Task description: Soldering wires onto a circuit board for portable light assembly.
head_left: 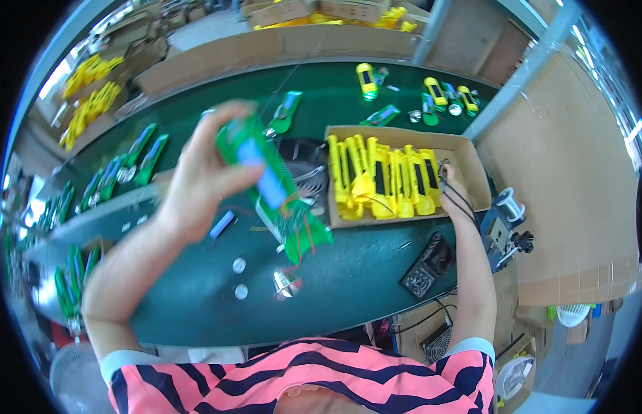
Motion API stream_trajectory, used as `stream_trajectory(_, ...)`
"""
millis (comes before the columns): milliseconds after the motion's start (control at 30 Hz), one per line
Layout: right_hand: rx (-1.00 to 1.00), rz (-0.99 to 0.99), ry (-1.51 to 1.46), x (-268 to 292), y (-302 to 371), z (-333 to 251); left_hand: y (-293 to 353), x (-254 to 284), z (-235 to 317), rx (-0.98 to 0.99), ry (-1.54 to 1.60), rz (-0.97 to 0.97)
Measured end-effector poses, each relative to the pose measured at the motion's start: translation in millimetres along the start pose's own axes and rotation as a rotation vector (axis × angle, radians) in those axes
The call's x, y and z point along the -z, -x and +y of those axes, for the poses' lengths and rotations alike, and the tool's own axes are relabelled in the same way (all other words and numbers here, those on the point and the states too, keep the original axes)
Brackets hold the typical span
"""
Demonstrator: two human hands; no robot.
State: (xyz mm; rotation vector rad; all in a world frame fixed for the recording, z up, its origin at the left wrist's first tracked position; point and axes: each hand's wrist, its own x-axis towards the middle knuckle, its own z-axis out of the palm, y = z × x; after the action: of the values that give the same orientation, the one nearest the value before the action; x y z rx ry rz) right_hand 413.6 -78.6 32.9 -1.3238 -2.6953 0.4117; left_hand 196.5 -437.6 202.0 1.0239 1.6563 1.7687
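Note:
My left hand (209, 169) is raised over the bench, fingers and thumb closed round a green plastic housing (303, 231). A blue battery cell (260, 172) lies in the housing, and thin orange wires hang off its lower end. My right hand (453, 188) is at the right end of a cardboard box (478, 165), its fingers curled. A black cable (460, 201) runs from those fingers along my wrist; what they grip is hidden. Yellow plastic housings (383, 176) with black strips stand in a row in the box. Below my left hand lies a loose blue cell (222, 224).
On the green bench (348, 303) lie two small round discs (239, 265), a shiny reflector cup (286, 283) and a black device (429, 265). A solder-wire spool (508, 205) stands right. More green housings (150, 160) line the left; a dark fan (307, 172) sits behind the held housing.

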Motion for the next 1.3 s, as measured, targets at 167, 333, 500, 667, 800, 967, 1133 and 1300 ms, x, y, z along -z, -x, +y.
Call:
stream_trajectory(167, -0.075, 0.299, -0.125, -11, -19, 26, 171, -1, -119, 0.189, 0.127, 0.59)
stream_trajectory(333, 0.163, 0.508, -0.249, 13, 40, 5, 217, -25, -171, -0.01, -0.585, 0.856)
stream_trajectory(500, 0.464, 0.559, -0.684, -11, 173, -80, 213, -23, -120, -0.659, -1.216, 0.6)
stream_trajectory(667, 0.669, 0.495, -0.557, -91, 216, -108, 175, -35, -111, -0.341, -1.243, 0.03)
stream_trajectory(800, 0.671, 0.467, -0.481, -97, 239, -109, 162, -32, -144, -0.067, -1.012, 0.03)
stream_trajectory(967, 0.761, 0.328, -0.506, -94, 256, -111, 170, -38, -159, 0.152, -0.527, 0.195)
stream_trajectory(1133, 0.685, 0.184, -0.625, -110, 247, -103, 170, -48, -151, 0.174, 0.096, 0.386)
stream_trajectory(1300, 0.835, -0.085, -0.798, -94, 227, -120, 165, -34, -152, -0.019, -0.054, 0.442)
